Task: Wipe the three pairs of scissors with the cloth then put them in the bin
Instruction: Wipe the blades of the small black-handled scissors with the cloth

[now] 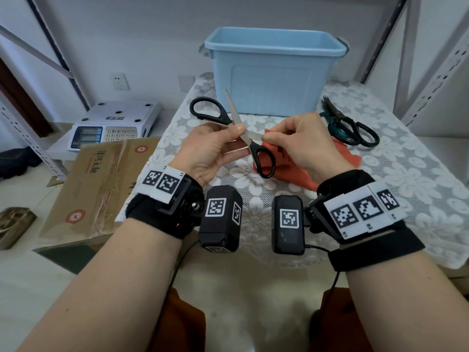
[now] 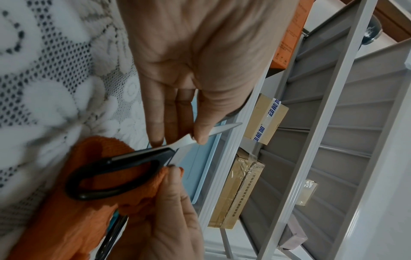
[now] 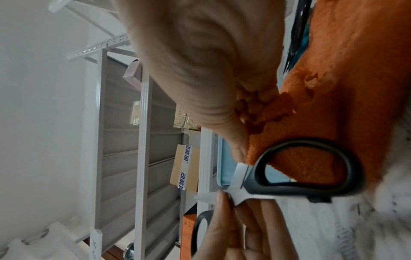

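Left hand: your left hand [image 1: 203,151] pinches one blade of the black-handled scissors [image 1: 243,134] between thumb and fingers, close to the pivot; the left wrist view shows the thumb on one flat of the blade and a fingertip on the other.
Right hand: your right hand [image 1: 302,141] has its fingers curled round the orange cloth [image 1: 291,168], with thumb and forefinger pressing a fold of it onto the other blade.
Held scissors: they are spread wide open above the table, one handle loop up and to your left, the other hanging down between your hands in front of the cloth.
Cloth: most of it trails from your right hand down onto the lace tablecloth [image 1: 396,174].
Other scissors: a teal-handled pair [image 1: 337,124] and a black-handled pair [image 1: 365,134] lie crossed over each other on the tablecloth, right of your right hand.
Bin: the light blue bin [image 1: 274,72] stands on the table behind your hands; its inside is hidden from view.
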